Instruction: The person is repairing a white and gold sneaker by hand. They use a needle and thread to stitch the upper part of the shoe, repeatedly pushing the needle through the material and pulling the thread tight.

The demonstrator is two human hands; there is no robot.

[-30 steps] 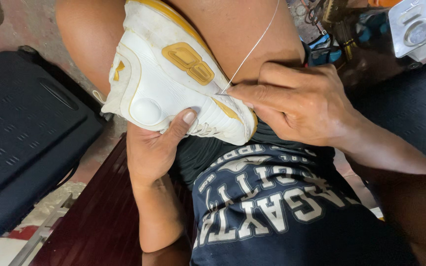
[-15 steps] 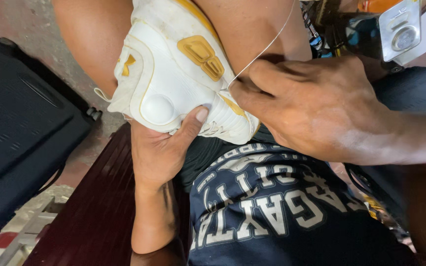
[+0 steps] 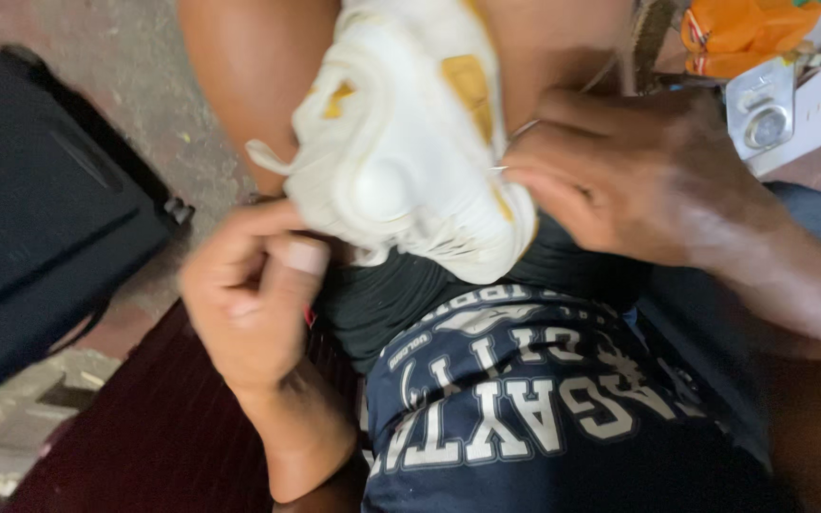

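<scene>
My right hand (image 3: 639, 180) pinches a thin needle (image 3: 499, 169) between thumb and forefinger, the grip narrow and closed on it, right at the side of the white shoe (image 3: 410, 142). A pale thread (image 3: 525, 126) runs up from the fingers, and I cannot follow it far because the picture is blurred. My left hand (image 3: 249, 294) is just below the shoe at its left side, the fingers curled in and the thumb bent; I cannot tell if it touches the sole or holds anything. The shoe has yellow patches and it rests between my bare knee (image 3: 249, 76) and my dark shirt with pale letters (image 3: 525, 418). On the left lies a black case (image 3: 40, 228) on the floor. At the upper right I see an orange bag (image 3: 743, 24) and a small blister pack (image 3: 760, 109).
</scene>
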